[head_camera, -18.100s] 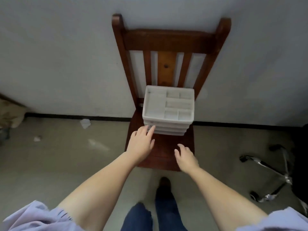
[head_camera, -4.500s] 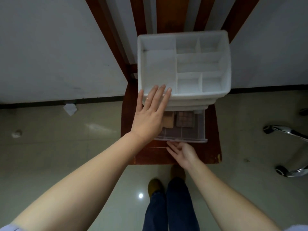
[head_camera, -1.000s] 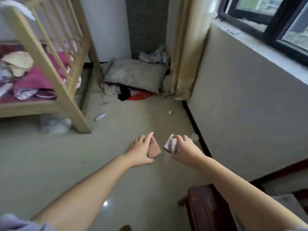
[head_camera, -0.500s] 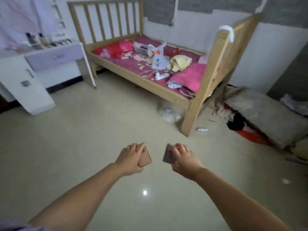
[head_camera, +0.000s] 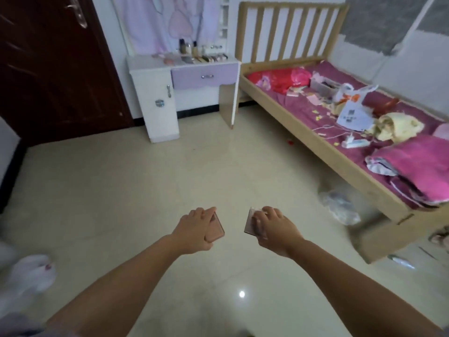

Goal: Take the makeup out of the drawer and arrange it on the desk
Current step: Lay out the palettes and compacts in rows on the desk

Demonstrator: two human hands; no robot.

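My left hand grips a flat pink makeup compact by its edges, held out over the floor. My right hand holds a second flat palette with a pale edge, level with the left one. Far ahead stands the white desk with a lilac drawer. Several bottles and makeup items line the back of its top. The chair and the white organizer are out of view.
A dark wooden door is at the far left. A wooden bed with pink bedding and clutter runs along the right. A crumpled plastic bag lies beside the bed's foot. Glossy tile floor lies between me and the desk.
The view has swung left from the window corner past the bed, and the desk now lies ahead. Both hands keep the same hold on their compacts.
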